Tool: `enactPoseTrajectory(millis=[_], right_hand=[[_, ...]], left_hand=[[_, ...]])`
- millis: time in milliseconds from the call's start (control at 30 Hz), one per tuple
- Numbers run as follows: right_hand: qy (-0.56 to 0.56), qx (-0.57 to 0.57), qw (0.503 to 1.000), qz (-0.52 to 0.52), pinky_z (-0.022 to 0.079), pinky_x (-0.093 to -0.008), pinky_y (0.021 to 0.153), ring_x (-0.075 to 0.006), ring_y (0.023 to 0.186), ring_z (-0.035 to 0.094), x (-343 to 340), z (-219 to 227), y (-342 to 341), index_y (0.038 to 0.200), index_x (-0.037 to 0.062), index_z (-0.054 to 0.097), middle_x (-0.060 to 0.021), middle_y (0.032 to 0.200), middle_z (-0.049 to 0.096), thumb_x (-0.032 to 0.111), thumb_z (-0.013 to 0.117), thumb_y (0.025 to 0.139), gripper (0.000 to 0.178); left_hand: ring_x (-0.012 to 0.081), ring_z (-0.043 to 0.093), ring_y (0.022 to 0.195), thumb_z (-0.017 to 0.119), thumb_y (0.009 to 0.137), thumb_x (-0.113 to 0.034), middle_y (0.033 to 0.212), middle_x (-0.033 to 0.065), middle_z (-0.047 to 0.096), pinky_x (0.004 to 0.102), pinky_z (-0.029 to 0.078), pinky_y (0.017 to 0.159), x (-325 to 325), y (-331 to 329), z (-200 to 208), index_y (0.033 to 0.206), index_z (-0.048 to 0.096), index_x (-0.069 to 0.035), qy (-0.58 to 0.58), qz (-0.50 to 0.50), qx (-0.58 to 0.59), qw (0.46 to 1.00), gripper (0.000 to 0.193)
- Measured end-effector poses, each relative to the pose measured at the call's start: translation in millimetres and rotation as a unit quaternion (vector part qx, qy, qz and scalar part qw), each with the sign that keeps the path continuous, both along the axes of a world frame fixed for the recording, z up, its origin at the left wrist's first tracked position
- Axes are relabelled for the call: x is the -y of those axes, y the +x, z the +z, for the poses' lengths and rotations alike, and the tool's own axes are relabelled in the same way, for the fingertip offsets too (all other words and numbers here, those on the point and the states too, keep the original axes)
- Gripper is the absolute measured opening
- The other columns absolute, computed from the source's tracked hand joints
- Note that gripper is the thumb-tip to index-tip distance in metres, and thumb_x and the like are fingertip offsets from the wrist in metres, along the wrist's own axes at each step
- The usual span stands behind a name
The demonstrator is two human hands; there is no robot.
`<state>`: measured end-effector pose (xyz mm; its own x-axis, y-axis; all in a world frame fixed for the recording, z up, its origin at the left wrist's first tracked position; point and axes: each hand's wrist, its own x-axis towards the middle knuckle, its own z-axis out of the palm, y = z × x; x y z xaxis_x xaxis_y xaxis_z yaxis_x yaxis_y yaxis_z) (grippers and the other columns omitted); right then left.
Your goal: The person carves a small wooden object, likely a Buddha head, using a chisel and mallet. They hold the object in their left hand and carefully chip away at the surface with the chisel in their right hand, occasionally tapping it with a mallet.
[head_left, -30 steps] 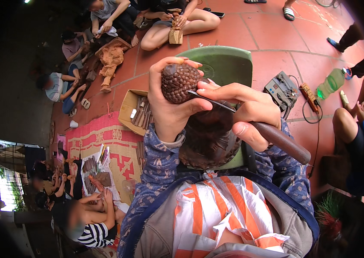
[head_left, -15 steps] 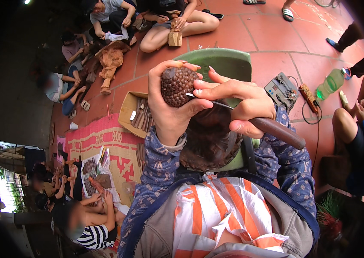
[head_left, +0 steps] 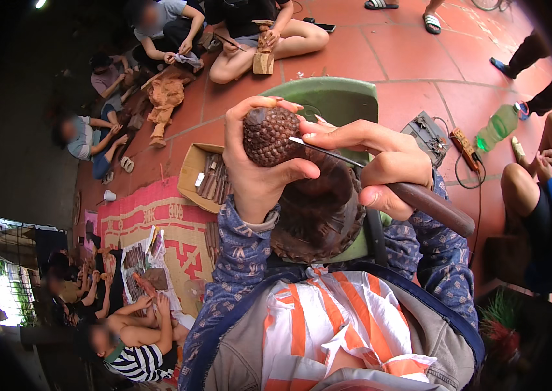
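Note:
A dark brown wooden carving has a rounded, head-like top (head_left: 268,138) covered in rows of small knobs, with a smoother patch at its crown. My left hand (head_left: 250,163) is closed round this knobbly top, thumb along its near side. In my right hand (head_left: 380,163) is a carving chisel (head_left: 433,207) with a thick brown wooden handle and a thin metal blade. The blade tip lies at the right side of the knobs, beside my right fingertips. Below my hands, a wider, glossy dark brown carved wooden body (head_left: 318,212) stands before my lap, partly hidden by them.
A green plastic chair (head_left: 338,98) is under the carving. Left of it are a cardboard box (head_left: 192,163) of tools and a patterned mat (head_left: 139,212). At right lie a grey electrical box (head_left: 427,137), a power strip (head_left: 463,144) and a green bottle (head_left: 498,127). Several people sit around.
My right hand and the chisel have shifted slightly right and down, and more of the blade shows. My left hand keeps its hold on the knobbly top.

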<state>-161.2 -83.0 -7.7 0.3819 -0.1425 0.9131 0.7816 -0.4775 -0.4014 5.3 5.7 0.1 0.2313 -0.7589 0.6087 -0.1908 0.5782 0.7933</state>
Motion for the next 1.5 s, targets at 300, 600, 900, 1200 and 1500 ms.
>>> enactPoseTrajectory(millis=[300, 600, 900, 1200, 1500], right_hand=[[0.008, -0.029, 1.0, -0.002, 0.037, -0.0526, 0.103, -0.0452, 0.114, 0.055, -7, -1, 2, 0.063, -0.0039, 0.051, -0.0351, 0.111, 0.056, 0.009, 0.064, 0.082, 0.027], [-0.009, -0.022, 0.999, -0.03, 0.038, -0.0532, 0.102, -0.0449, 0.113, 0.056, -8, -3, 5, 0.063, -0.0029, 0.05, -0.0351, 0.112, 0.056, 0.009, 0.066, 0.082, 0.028], [-0.022, -0.03, 0.999, -0.038, 0.041, -0.0496, 0.1, -0.0447, 0.111, 0.057, -8, -2, 2, 0.062, -0.0019, 0.049, -0.0345, 0.111, 0.057, 0.008, 0.066, 0.079, 0.027], [-0.031, -0.067, 0.995, -0.062, 0.046, -0.0462, 0.095, -0.0424, 0.107, 0.06, -8, 9, -4, 0.064, -0.0035, 0.049, -0.0319, 0.108, 0.059, 0.008, 0.066, 0.079, 0.025], [-0.044, -0.079, 0.986, -0.143, 0.05, -0.0447, 0.082, -0.0435, 0.098, 0.062, -25, 20, -7, 0.068, -0.001, 0.049, -0.0326, 0.112, 0.056, 0.017, 0.066, 0.083, 0.029]], left_hand=[[0.0184, 0.058, 0.103, 0.088, 0.058, -0.026, 0.112, 0.0112, 0.056, 0.0309, 0.048, 0.091, -1, 2, 0, 0.121, 0.041, -0.004, 0.0, -0.018, -0.019, 1.0, 0.081], [0.0174, 0.058, 0.102, 0.087, 0.062, -0.026, 0.112, 0.0117, 0.056, 0.0305, 0.049, 0.089, -1, 1, 0, 0.121, 0.041, -0.004, 0.001, -0.015, -0.015, 1.0, 0.078], [0.016, 0.059, 0.099, 0.087, 0.062, -0.028, 0.112, 0.0118, 0.057, 0.0292, 0.049, 0.087, -3, 0, 0, 0.121, 0.041, -0.004, 0.006, -0.011, -0.008, 1.0, 0.078], [0.0163, 0.059, 0.099, 0.087, 0.063, -0.028, 0.112, 0.0115, 0.056, 0.0293, 0.048, 0.088, -2, 0, -1, 0.121, 0.041, -0.003, 0.0, -0.009, -0.015, 1.0, 0.078], [0.0172, 0.058, 0.101, 0.088, 0.058, -0.031, 0.112, 0.0114, 0.056, 0.0303, 0.048, 0.089, -2, 2, -3, 0.121, 0.041, -0.003, 0.001, -0.015, -0.025, 1.0, 0.083]])
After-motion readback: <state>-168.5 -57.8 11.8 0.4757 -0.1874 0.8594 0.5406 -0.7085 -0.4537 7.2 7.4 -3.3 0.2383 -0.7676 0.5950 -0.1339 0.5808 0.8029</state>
